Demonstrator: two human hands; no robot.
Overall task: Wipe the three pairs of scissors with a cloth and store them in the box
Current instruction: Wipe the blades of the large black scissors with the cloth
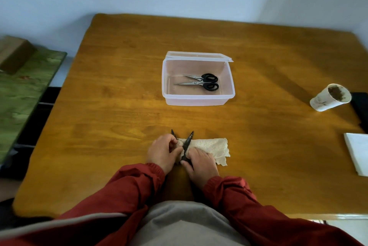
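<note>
Left hand [162, 152] grip clamps one cloth [211, 146] – right hand [201, 163], one scissors [187, 144] | one box [197, 98]: two pairs [208, 86]

Honey-brown wooden bench [123, 96]: smooth, satin varnish, grain visible. Translucent rectangular plastic box [164, 78] at 12 o'clock: smooth, slightly frosted. Two black-handled scissors [210, 86] inside it: bright metal blades, glossy plastic handles. Beige terry cloth [211, 146] at 6 o'clock: rough, matt. Dark-bladed scissors [187, 144] on it: dull finish. White paper cup [326, 100] at 3 o'clock: matt, stained.

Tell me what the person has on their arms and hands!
The left sleeve and right sleeve are dark red, loose and crinkly, each ending in a gathered stretchy cuff. The left hand and right hand are bare: no gloves, no watch showing.
</note>
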